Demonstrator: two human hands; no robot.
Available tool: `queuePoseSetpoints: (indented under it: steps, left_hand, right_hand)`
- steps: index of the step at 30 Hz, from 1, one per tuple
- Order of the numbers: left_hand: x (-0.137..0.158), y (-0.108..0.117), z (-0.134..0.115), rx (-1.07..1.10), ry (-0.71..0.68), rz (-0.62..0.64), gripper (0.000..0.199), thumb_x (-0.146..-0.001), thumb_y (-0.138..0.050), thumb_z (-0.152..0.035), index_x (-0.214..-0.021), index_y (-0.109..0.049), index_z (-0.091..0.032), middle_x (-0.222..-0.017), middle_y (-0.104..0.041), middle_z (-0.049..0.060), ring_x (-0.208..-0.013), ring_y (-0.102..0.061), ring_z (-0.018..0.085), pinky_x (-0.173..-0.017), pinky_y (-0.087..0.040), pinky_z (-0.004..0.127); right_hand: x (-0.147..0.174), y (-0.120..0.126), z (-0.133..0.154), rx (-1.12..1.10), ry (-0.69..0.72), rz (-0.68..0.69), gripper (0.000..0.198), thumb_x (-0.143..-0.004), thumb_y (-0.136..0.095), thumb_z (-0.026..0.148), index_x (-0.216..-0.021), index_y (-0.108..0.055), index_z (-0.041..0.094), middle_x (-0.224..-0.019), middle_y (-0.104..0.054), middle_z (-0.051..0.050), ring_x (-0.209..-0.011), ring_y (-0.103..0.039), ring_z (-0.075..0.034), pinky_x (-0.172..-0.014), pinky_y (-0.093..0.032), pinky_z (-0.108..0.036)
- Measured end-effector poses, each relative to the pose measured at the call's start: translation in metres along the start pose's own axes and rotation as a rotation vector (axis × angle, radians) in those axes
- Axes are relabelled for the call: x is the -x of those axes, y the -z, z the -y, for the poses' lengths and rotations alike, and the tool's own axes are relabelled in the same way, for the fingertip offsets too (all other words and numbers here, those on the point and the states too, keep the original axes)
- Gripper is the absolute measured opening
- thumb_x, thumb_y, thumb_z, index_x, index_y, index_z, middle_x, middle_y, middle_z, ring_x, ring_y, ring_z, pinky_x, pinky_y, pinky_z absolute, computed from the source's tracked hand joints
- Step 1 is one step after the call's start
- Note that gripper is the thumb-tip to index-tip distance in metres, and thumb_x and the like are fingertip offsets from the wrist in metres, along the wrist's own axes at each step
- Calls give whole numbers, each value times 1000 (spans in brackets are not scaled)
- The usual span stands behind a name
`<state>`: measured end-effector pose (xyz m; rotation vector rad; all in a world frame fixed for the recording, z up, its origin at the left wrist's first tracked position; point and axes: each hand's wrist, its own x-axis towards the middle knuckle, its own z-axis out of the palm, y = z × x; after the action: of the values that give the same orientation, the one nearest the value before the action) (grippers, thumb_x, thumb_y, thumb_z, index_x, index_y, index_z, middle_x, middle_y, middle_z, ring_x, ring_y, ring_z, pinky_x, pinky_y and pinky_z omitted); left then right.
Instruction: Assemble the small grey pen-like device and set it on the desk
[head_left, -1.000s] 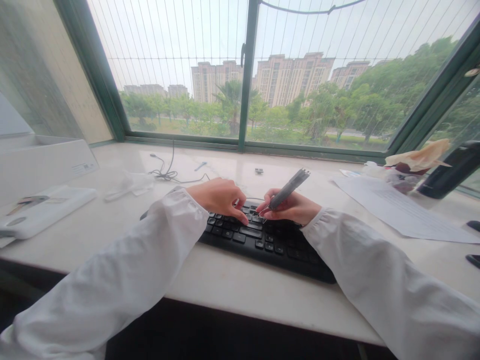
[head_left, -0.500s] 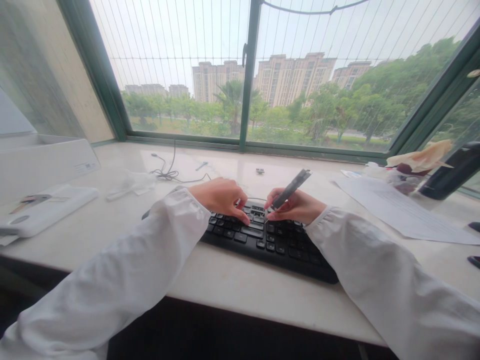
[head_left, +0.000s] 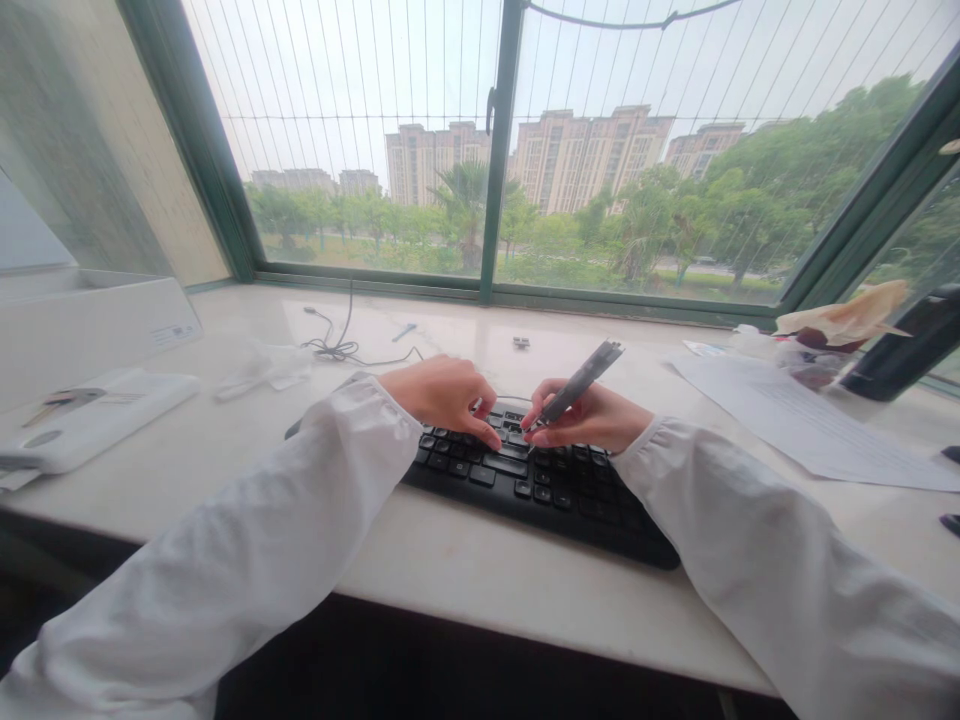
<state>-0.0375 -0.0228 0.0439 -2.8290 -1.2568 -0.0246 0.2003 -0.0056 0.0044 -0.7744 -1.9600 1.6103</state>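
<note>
A black keyboard [head_left: 540, 492] lies at a slant on the pale sill, with a gap among its keys between my hands. My left hand [head_left: 446, 392] bends over its far part, thumb pressed on the keys and fingers curled around toward the back; the fingertips are partly hidden. In my right hand [head_left: 589, 415] a dark grey pen-shaped tool [head_left: 581, 382] is pinched between thumb and fingers. Its thin tip points down at the keys beside my left thumb; whether it touches them I cannot tell. A few small dark pieces like keycaps [head_left: 520, 343] lie beyond the keyboard.
A coiled black cable [head_left: 337, 348], a small blue strip [head_left: 403, 332] and clear plastic [head_left: 262, 370] lie at the back left. Further left are a white box [head_left: 97, 320] and a white case with keys. Paper [head_left: 795, 415] and a dark bottle [head_left: 907, 345] stand right.
My right hand has shifted slightly left with the tool, bringing it nearer to my left thumb. My left hand and the keyboard have stayed almost in place.
</note>
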Motion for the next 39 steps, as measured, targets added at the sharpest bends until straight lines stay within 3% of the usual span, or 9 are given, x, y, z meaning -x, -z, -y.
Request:
queuePoseSetpoints:
  steps: [39]
  left_hand:
    - [-1, -1, 0, -5, -8, 14, 50, -72, -55, -73, -71, -67, -24, -64, -63, -2, -54, -50, 11, -55, -29, 24]
  right_hand:
    - [-3, 5, -8, -60, 3, -38, 45, -53, -88, 29, -79, -53, 16, -89, -71, -6, -86, -70, -19, -81, -55, -34]
